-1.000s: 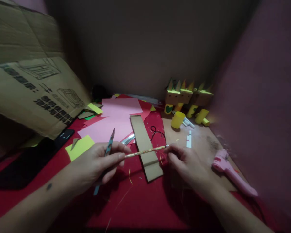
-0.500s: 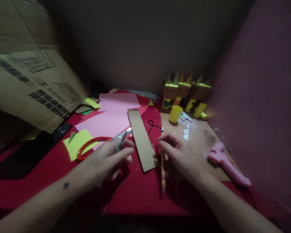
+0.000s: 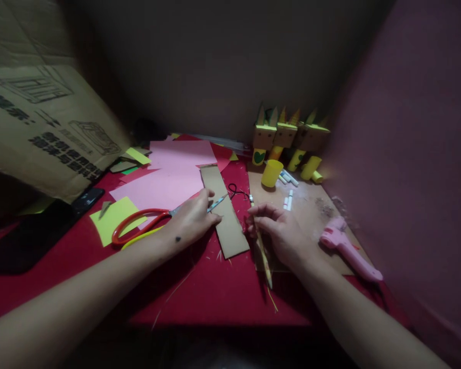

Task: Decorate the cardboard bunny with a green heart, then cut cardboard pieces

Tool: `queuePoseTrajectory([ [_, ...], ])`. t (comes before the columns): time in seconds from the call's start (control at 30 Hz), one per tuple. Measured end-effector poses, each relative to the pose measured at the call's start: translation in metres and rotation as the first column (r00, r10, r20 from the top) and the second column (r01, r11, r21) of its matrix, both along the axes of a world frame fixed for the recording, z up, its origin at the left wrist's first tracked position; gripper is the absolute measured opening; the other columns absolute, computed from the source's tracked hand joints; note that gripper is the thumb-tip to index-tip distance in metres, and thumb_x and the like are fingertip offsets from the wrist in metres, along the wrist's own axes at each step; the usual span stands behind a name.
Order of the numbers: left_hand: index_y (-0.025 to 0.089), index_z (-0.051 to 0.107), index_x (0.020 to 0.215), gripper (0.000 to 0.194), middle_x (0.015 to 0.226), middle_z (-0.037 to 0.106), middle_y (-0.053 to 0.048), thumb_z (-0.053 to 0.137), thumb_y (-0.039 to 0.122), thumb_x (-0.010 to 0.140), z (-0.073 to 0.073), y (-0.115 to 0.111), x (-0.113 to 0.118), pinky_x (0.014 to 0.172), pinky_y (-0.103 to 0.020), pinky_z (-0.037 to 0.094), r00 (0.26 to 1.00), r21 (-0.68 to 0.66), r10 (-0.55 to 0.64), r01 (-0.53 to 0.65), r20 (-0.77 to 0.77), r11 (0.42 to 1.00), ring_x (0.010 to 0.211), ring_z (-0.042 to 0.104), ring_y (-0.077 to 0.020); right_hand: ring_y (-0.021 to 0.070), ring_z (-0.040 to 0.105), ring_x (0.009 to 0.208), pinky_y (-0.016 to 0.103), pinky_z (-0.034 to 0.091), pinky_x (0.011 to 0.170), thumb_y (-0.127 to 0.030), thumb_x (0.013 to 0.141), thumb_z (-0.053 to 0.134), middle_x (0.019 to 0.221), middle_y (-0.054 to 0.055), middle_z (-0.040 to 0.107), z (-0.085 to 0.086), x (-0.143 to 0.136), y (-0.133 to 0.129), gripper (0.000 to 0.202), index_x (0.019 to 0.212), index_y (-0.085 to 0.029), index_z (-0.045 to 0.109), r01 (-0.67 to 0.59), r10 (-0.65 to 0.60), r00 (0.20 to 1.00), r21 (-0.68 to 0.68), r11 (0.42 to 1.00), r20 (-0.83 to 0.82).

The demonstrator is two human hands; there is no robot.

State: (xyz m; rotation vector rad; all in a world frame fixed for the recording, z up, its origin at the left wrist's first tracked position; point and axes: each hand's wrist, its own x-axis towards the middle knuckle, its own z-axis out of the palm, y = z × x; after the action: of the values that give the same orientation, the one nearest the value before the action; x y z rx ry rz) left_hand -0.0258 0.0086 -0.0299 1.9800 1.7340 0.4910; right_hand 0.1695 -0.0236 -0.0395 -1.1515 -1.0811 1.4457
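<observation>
My left hand (image 3: 195, 218) grips a blue patterned pencil (image 3: 217, 203), whose tip points right over a long cardboard strip (image 3: 226, 220). The hand lies over the strip's left edge. To the right of the strip, my right hand (image 3: 272, 228) pinches a yellowish pencil (image 3: 264, 259) that slants down toward the table's front edge. A black cord (image 3: 236, 191) curls just beyond that pencil's upper end. Large scissors with red and yellow handles (image 3: 142, 225) lie partly beneath my left hand and wrist.
Pink paper (image 3: 180, 156) and yellow paper (image 3: 109, 220) lie left. On a cardboard sheet (image 3: 311, 205) at the right are a yellow tube (image 3: 271, 173), markers (image 3: 289, 200) and a pink glue gun (image 3: 349, 248). Decorated figures (image 3: 264, 137) stand behind. A large carton (image 3: 54, 133) leans left.
My left hand has moved right and up, bringing the blue pencil over the cardboard strip. The pencil in my right hand now slants more. The whole view has shifted slightly.
</observation>
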Motion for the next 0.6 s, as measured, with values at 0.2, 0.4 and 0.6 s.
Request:
queuePoseTrajectory([
  [0.2,0.014,0.050,0.127,0.056,0.093,0.067,-0.010,0.062,0.033,0.076,0.003,0.006,0.006,0.073,-0.037,0.047,0.999,-0.018,-0.043,0.043,0.029,0.999,0.085,0.064,-0.0278,0.0111,0.059,0.064,0.031,0.051,0.074,-0.017,0.062,0.065,0.069,-0.004,0.063,0.000,-0.002,-0.001,0.018,0.080,-0.019,0.062,-0.011,0.011,1.000,-0.015,1.000,-0.018],
  [0.4,0.019,0.057,0.115,0.040,0.088,0.068,-0.006,0.062,0.036,0.079,0.003,0.003,0.012,0.074,-0.035,0.045,0.996,-0.020,-0.088,0.087,-0.012,0.996,0.083,0.064,-0.0251,0.0111,0.061,0.063,0.029,0.053,0.069,-0.012,0.061,0.063,0.068,-0.003,0.063,0.000,0.000,-0.001,0.018,0.077,-0.018,0.062,-0.015,0.012,0.999,-0.059,0.998,-0.042],
  [0.6,0.018,0.058,0.110,0.037,0.085,0.067,-0.004,0.062,0.037,0.078,0.000,0.003,0.003,0.069,-0.033,0.044,0.994,-0.023,-0.092,0.093,0.051,0.995,0.076,0.061,-0.0220,0.0116,0.064,0.063,0.027,0.052,0.062,-0.012,0.060,0.062,0.076,0.000,0.068,-0.002,0.001,-0.001,0.032,0.091,-0.017,0.067,0.014,-0.017,0.999,-0.053,0.999,-0.049],
])
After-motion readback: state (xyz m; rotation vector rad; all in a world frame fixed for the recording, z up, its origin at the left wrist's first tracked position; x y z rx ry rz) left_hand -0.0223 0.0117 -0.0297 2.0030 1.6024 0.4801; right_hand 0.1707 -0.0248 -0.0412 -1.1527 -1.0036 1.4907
